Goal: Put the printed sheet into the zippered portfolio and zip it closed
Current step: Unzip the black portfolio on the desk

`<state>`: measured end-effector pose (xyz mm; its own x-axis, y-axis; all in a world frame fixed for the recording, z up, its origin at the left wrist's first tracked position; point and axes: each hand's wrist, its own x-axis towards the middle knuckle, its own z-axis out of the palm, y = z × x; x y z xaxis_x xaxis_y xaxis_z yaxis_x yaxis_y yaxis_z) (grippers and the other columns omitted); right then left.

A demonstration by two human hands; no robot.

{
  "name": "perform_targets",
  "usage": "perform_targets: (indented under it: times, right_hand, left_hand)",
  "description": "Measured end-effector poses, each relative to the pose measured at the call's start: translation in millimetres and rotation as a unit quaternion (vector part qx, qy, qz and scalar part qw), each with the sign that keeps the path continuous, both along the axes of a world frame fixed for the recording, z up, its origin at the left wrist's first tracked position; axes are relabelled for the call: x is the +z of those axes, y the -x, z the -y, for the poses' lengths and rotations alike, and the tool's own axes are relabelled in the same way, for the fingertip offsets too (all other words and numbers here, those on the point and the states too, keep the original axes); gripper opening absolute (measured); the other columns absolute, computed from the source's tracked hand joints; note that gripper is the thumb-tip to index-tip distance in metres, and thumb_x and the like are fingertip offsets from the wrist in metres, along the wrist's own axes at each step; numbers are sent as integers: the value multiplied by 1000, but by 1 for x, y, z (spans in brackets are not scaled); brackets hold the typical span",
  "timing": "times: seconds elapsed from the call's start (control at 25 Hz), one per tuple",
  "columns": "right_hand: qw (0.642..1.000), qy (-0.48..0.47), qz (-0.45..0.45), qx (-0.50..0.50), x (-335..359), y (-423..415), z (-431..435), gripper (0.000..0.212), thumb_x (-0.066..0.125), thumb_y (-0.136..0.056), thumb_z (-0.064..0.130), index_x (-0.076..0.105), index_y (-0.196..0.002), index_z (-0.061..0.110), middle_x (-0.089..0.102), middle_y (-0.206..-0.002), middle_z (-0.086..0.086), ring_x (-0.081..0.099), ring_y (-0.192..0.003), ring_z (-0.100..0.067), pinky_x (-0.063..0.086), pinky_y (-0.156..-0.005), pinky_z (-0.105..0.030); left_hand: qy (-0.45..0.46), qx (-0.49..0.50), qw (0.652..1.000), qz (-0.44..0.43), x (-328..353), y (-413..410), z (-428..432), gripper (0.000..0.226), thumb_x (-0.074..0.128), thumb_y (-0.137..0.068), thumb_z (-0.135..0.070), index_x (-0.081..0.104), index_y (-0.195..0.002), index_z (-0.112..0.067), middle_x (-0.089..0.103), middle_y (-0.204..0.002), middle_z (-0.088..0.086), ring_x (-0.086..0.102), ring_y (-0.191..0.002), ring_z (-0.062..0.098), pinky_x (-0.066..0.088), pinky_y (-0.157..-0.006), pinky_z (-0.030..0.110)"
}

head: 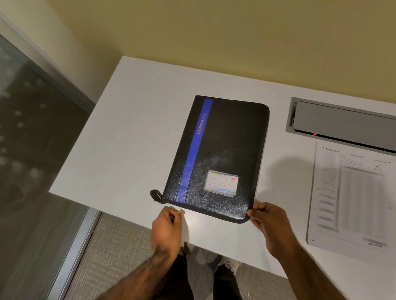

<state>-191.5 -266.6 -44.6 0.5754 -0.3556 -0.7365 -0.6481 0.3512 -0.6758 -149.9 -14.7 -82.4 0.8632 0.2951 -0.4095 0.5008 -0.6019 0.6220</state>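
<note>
On the smooth white table (131,143) lies the closed portfolio (226,148), black pebbled leatherette with a blue stripe; the flat printed sheet (350,200) lies apart to its right. The right hand (270,221) grips the portfolio's rounded near corner, and the left hand (168,222) pinches the small zipper pull (181,210).

The portfolio (226,152) lies by the tabletop's (131,143) front edge. The left hand (168,222) pinches its zipper pull (181,211); the right hand (269,225) grips its corner.
</note>
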Motion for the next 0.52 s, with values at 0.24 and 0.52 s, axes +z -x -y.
perform_targets:
  times: [0.24, 0.52]
  right_hand:
    - [1000, 4, -14, -18, -4, -1, -2, 12, 59, -86, -12, 68, -94, -11, 70, -103, -30, 65, -106, -46, 51, -102, -52]
    - [999, -3, -32, -32, 0, -1, -4, 12, 60, -89, -8, 69, -97, -7, 70, -106, -26, 65, -106, -41, 53, -99, -48]
  left_hand:
    - [-51, -4, 999, 12, 6, -18, -30, 23, 64, -94, -38, 56, -75, -26, 65, -66, -11, 61, -60, 6, 37, -51, 24]
    - [-132, -79, 987, 44, 7, -30, -69, 16, 63, -95, -39, 58, -83, -29, 65, -72, -13, 67, -69, 19, 46, -60, 29]
